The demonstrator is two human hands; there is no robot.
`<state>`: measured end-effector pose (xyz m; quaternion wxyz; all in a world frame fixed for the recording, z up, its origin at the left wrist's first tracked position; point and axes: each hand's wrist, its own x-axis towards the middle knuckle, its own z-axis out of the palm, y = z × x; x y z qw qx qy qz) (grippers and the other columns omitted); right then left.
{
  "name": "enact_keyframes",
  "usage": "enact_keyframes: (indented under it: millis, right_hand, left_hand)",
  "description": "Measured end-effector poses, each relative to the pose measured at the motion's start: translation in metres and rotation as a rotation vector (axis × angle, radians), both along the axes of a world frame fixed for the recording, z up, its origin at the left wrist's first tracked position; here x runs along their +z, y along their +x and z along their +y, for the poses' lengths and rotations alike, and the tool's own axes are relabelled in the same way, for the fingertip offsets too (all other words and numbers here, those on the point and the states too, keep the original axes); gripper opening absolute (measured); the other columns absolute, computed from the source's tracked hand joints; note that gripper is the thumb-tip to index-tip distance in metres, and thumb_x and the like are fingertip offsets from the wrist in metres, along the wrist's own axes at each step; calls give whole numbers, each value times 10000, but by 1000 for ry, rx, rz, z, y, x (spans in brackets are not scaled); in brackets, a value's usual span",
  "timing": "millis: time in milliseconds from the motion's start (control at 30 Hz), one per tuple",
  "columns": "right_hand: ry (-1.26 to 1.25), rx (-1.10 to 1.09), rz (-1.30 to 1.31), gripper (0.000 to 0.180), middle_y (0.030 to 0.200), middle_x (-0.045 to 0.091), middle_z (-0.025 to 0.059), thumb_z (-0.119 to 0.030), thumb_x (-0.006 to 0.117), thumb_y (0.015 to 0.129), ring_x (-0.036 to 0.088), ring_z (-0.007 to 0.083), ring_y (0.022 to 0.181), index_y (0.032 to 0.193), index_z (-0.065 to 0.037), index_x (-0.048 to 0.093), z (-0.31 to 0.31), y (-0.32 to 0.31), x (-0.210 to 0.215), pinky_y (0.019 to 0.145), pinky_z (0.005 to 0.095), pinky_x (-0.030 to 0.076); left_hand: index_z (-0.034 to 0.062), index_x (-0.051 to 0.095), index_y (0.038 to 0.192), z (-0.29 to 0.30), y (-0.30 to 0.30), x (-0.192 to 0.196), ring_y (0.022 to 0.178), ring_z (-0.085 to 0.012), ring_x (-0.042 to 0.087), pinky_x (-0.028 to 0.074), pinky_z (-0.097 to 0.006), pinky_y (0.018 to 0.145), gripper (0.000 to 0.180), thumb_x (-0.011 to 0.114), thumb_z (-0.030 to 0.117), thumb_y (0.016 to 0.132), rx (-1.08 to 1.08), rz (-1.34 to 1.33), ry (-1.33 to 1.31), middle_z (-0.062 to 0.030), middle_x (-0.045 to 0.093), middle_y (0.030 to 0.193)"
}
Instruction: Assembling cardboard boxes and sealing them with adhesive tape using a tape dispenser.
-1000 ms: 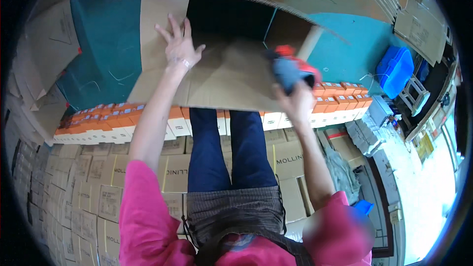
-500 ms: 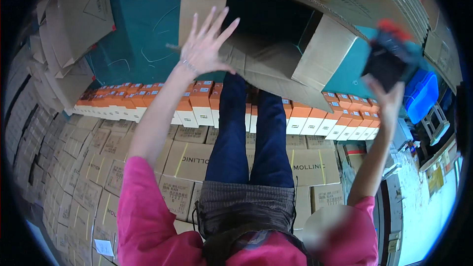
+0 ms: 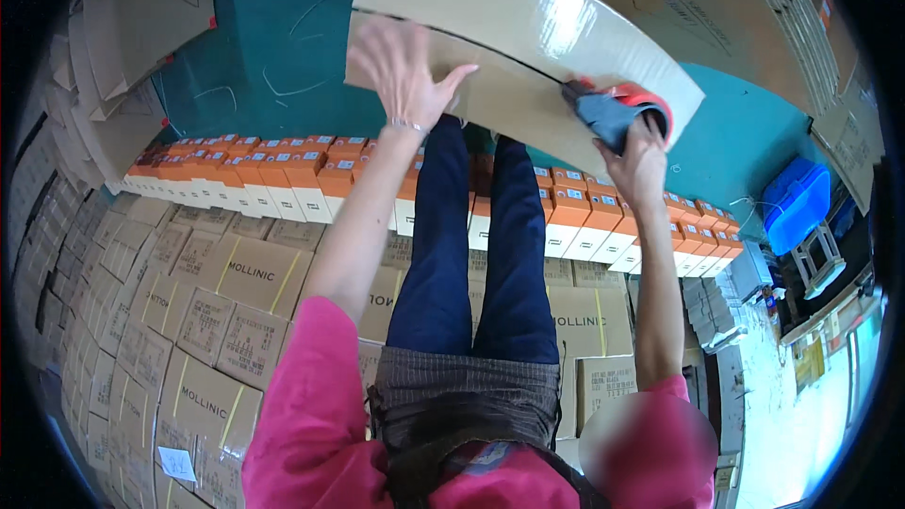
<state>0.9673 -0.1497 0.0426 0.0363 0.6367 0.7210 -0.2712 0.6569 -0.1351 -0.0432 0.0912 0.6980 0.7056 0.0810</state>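
The large cardboard box (image 3: 528,47) stands on the green floor (image 3: 273,38), flaps shut, glossy tape already covering part of the seam; the stretch toward the left hand looks untaped. The right hand (image 3: 636,160) grips a red tape dispenser (image 3: 622,113) on the seam. The left hand (image 3: 405,66) presses flat, fingers spread, near the box's left edge. Orange-and-white cartons (image 3: 283,179) line the floor nearby.

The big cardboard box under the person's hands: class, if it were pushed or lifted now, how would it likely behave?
The cardboard box looks large and thin-walled, so probably light for its size and apt to slide. The left hand lies flat on it, seemingly steadying it against the tape dispenser held in the right hand. Its glossy taped top is likely slippery.
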Motion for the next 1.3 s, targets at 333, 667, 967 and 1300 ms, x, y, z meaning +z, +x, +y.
enact_keyframes:
  millis: [333, 667, 967, 1300]
  right_hand:
    - [-437, -164, 427, 459, 592, 601, 42, -371, 836, 667, 568, 86, 561, 775, 26, 632, 44, -87, -14, 549, 276, 477]
    - [-298, -66, 496, 475, 585, 612, 127, -360, 860, 634, 605, 209, 503, 683, 45, 616, 46, -98, -34, 527, 321, 482]
    - [-461, -43, 338, 498, 633, 651, 145, -458, 827, 626, 664, 279, 582, 781, -4, 693, 64, -88, 4, 588, 343, 527]
    - [-742, -152, -96, 694, 851, 697, 187, -638, 694, 657, 692, 303, 840, 907, 10, 711, 129, -181, -6, 752, 388, 542]
  left_hand:
    - [184, 472, 1363, 29, -45, 5, 1350, -321, 321, 288, -517, 1076, 502, 604, 238, 881, -374, -270, -136, -61, 382, 1452]
    - [4, 661, 1104, 70, -28, 20, 947, -95, 614, 483, -242, 871, 229, 607, 117, 912, 178, -1452, -999, -55, 683, 1026]
    - [12, 701, 956, 86, -76, 66, 790, -90, 628, 506, -227, 722, 148, 694, 108, 843, 523, -1168, -546, -34, 689, 866]
    - [6, 584, 1233, 94, -106, -32, 1025, -174, 596, 477, -302, 860, 443, 549, 334, 937, 1086, -1206, -776, -137, 596, 1237]
